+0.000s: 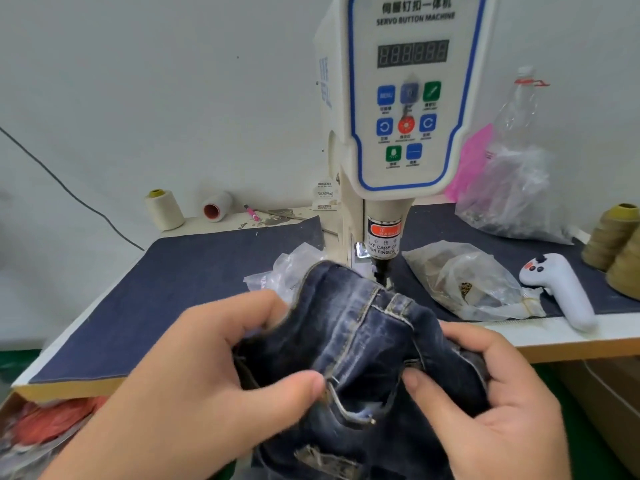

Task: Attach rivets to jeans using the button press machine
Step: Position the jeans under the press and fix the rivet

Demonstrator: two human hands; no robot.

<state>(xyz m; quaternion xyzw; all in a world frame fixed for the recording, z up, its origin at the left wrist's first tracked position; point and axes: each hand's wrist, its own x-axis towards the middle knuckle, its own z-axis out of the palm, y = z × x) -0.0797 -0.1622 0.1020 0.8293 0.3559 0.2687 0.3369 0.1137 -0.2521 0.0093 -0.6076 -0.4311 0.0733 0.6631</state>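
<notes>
At your 12 o'clock, the button press machine (412,95) panel reads "SERVO BUTTON MACHINE" under a line of Chinese characters. Its digital display (412,53) shows no readable number. Below, the warning sticker (383,241) reads "TAKE CARE OF YOUR FINGER", partly cut off. Button captions too small to read.

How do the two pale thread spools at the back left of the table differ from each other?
The cream spool stands upright on its base; the white spool lies on its side. The cream spool shows a yellow core at its top; the white spool shows a reddish core at its open end, turned toward the camera. The cream spool looks the taller of the two. Both are wound with pale thread and sit on the bare table edge near the wall.
</notes>
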